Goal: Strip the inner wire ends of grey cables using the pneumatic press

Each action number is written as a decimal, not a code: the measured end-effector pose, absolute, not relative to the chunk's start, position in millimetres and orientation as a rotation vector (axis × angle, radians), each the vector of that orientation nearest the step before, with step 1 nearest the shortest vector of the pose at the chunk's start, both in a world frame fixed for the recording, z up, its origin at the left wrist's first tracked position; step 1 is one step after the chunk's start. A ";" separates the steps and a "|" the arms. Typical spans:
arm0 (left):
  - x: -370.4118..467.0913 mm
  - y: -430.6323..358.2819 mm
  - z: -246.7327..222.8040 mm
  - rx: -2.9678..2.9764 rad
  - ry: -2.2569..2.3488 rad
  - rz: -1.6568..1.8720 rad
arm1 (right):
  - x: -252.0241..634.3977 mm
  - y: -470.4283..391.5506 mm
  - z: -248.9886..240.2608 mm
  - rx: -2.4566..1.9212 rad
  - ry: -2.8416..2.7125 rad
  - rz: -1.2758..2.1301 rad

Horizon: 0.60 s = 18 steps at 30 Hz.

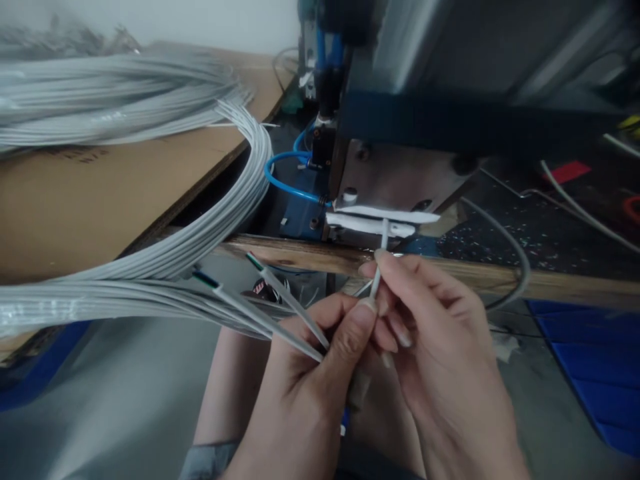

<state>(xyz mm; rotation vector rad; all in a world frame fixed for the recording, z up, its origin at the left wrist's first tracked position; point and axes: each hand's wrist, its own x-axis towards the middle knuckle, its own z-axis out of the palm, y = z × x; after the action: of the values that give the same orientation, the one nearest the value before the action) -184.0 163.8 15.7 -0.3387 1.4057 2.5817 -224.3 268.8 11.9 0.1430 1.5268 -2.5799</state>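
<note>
Clock positions are read from where the worker's two hands meet, 12 o'clock pointing straight ahead. The grey cable [384,235] extends to 12 o'clock, its tip at the gap between two white strips [365,223] on the machine [400,180]. From here I cannot tell whether the tip enters the gap.

The right hand [443,333] has its grip closed, thumb and fingertips pinching this cable just short of the strips; holding so near the tip presumably gives fine aim. The left hand [320,373] has its thumb closed on the same cable immediately below, apparently to steady it. This second grip also retains two stripped cable ends [290,300], projecting to 10 o'clock with green cores exposed; angled so, they are probably out of the machine's way.

A cable bundle [150,299] lies toward 9 o'clock. A larger coil [100,100] rests on a cardboard sheet [100,213] at 10 o'clock, probably for easy left-side reach. The machine stands on the worktop [575,285], with a blue tube [295,191] looping beside it at 11 o'clock.
</note>
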 end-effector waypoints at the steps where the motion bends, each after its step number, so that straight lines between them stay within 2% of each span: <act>1: -182.6 162.7 15.0 -0.338 1.432 2.552 | -223.6 269.4 9.9 0.129 1.541 -2.575; 9: -164.3 152.1 4.0 -0.221 1.808 2.194 | -200.8 274.7 4.8 0.231 1.681 -2.477; 18: -152.0 138.2 -7.5 -0.175 1.891 2.078 | -175.0 273.2 0.4 0.161 2.000 -2.389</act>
<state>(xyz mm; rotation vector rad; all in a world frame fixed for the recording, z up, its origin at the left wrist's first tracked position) -152.0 138.2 -7.5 -0.1752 1.8914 2.0775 -175.0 273.2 0.4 0.1613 1.9999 -2.3893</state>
